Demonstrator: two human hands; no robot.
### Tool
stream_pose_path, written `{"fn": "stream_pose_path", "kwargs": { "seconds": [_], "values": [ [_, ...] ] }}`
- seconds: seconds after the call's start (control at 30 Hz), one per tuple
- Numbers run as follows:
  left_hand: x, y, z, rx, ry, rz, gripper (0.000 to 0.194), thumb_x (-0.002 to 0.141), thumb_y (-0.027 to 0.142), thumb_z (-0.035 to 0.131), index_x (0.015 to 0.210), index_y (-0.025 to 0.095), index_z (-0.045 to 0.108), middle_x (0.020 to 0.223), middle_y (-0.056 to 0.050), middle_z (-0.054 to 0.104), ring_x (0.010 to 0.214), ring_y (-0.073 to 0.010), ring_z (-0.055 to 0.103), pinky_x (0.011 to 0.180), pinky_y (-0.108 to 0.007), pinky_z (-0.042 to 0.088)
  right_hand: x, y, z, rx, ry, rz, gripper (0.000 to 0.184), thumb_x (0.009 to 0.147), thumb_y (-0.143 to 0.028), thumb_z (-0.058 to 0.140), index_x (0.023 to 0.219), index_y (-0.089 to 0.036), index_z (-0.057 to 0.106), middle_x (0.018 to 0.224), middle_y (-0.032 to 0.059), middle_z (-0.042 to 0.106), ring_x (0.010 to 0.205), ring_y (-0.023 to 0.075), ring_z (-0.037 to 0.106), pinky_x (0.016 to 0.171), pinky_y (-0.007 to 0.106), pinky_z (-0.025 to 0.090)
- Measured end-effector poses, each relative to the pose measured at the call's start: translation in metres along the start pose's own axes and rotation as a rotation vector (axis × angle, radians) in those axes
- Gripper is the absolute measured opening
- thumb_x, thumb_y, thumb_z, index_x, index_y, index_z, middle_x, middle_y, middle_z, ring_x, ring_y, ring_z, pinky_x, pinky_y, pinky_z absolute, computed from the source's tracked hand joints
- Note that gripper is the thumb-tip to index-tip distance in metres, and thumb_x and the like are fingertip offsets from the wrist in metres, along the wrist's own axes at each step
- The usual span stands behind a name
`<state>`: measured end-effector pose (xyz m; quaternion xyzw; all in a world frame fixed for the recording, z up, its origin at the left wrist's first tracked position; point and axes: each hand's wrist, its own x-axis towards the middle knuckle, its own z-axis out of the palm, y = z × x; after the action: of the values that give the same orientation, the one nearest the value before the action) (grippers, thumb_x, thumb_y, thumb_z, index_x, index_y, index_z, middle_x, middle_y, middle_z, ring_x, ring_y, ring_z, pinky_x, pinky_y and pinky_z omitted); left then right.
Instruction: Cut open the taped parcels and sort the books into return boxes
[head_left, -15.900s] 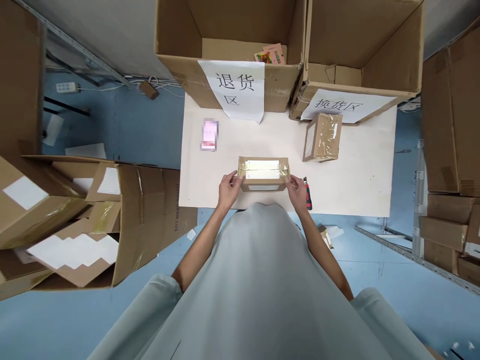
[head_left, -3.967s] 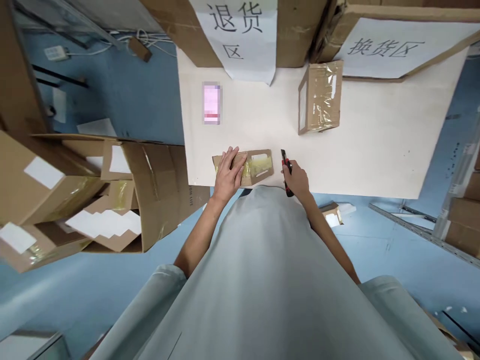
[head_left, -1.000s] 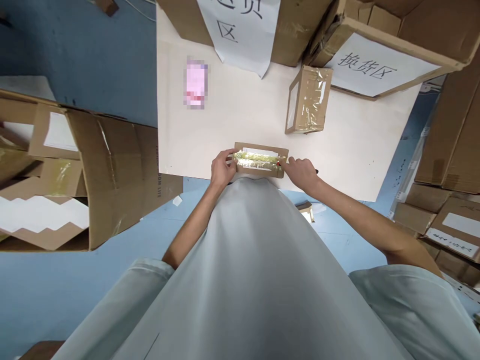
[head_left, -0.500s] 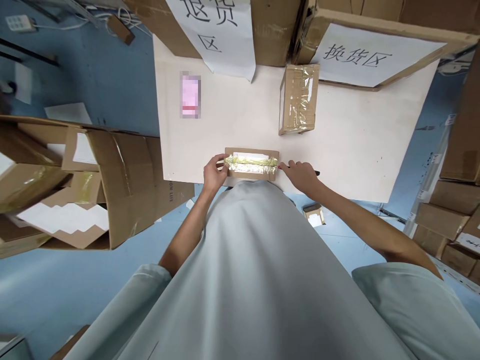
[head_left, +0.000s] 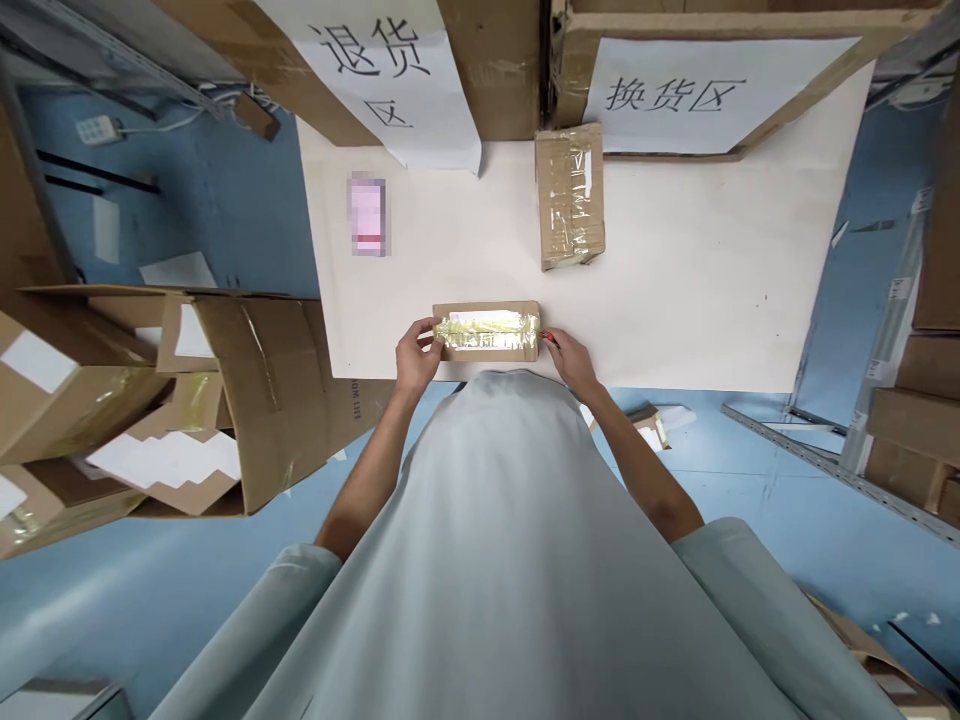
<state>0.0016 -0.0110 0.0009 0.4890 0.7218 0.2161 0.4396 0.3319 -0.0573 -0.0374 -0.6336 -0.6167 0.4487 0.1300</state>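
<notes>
A small flat cardboard parcel (head_left: 486,332) with shiny tape along its top lies near the front edge of the pale table (head_left: 675,290). My left hand (head_left: 416,355) grips its left end, fingers curled on the corner. At the parcel's right end my right hand (head_left: 566,358) is closed round a red utility knife (head_left: 550,339). Only the knife's red tip shows, right at the parcel's edge.
A second taped parcel (head_left: 570,195) stands further back. A pink blurred item (head_left: 367,215) lies at the left. Two big open cartons with paper signs (head_left: 390,75) (head_left: 667,95) line the far edge. Opened cartons (head_left: 225,390) crowd the blue floor at my left; stacked boxes stand at the right.
My right arm has drawn in closer to my body, and the knife hand sits tight against the parcel's right end. The view has shifted; the parcel stays held by my left hand.
</notes>
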Motion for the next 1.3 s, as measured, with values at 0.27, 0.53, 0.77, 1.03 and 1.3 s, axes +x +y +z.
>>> {"fn": "stream_pose_path", "kwargs": {
  "seconds": [0.27, 0.53, 0.77, 1.03, 1.3],
  "values": [
    [-0.007, 0.039, 0.036, 0.451, -0.097, 0.487, 0.079, 0.088, 0.033, 0.083, 0.161, 0.024, 0.056, 0.176, -0.02, 0.048, 0.172, -0.0449, 0.033, 0.139, -0.068, 0.03, -0.028, 0.021, 0.003, 0.127, 0.186, 0.257, 0.064, 0.118, -0.061, 0.021, 0.139, -0.018, 0.064, 0.106, 0.0103, 0.082, 0.088, 0.024, 0.074, 0.087, 0.032, 0.056],
    [-0.001, 0.087, 0.103, 0.616, -0.483, 0.757, 0.119, 0.079, 0.021, 0.083, 0.182, 0.014, 0.023, 0.176, -0.03, 0.043, 0.167, -0.0517, 0.036, 0.133, -0.069, 0.029, -0.048, 0.009, -0.012, 0.121, 0.25, 0.274, 0.064, 0.116, -0.066, 0.024, 0.135, -0.021, 0.066, 0.109, 0.0119, 0.084, 0.087, 0.0259, 0.075, 0.086, 0.034, 0.056],
    [-0.003, 0.097, 0.039, 0.46, -0.39, 0.764, 0.135, 0.076, 0.036, 0.093, 0.185, 0.023, 0.014, 0.171, -0.024, 0.045, 0.161, -0.0531, 0.037, 0.131, -0.07, 0.03, -0.063, -0.049, -0.026, 0.16, 0.34, 0.26, 0.059, 0.117, -0.065, 0.03, 0.135, -0.023, 0.066, 0.119, 0.012, 0.085, 0.095, 0.0252, 0.079, 0.089, 0.035, 0.059],
    [-0.002, 0.062, -0.038, 0.276, -0.311, 0.655, 0.148, 0.074, 0.051, 0.101, 0.185, 0.032, 0.005, 0.176, -0.019, 0.039, 0.161, -0.0475, 0.036, 0.135, -0.068, 0.033, -0.074, -0.132, -0.026, 0.059, 0.379, 0.242, 0.057, 0.118, -0.065, 0.03, 0.135, -0.024, 0.067, 0.11, 0.0109, 0.085, 0.099, 0.0272, 0.08, 0.083, 0.035, 0.06],
    [-0.003, 0.003, -0.065, 0.105, -0.327, 0.529, 0.144, 0.069, 0.044, 0.106, 0.184, 0.034, 0.019, 0.177, -0.017, 0.034, 0.168, -0.047, 0.032, 0.137, -0.064, 0.037, -0.055, -0.182, 0.017, -0.155, 0.168, 0.195, 0.049, 0.118, -0.055, 0.035, 0.141, -0.027, 0.069, 0.103, 0.0078, 0.085, 0.096, 0.0308, 0.082, 0.089, 0.037, 0.06]
  ]
}}
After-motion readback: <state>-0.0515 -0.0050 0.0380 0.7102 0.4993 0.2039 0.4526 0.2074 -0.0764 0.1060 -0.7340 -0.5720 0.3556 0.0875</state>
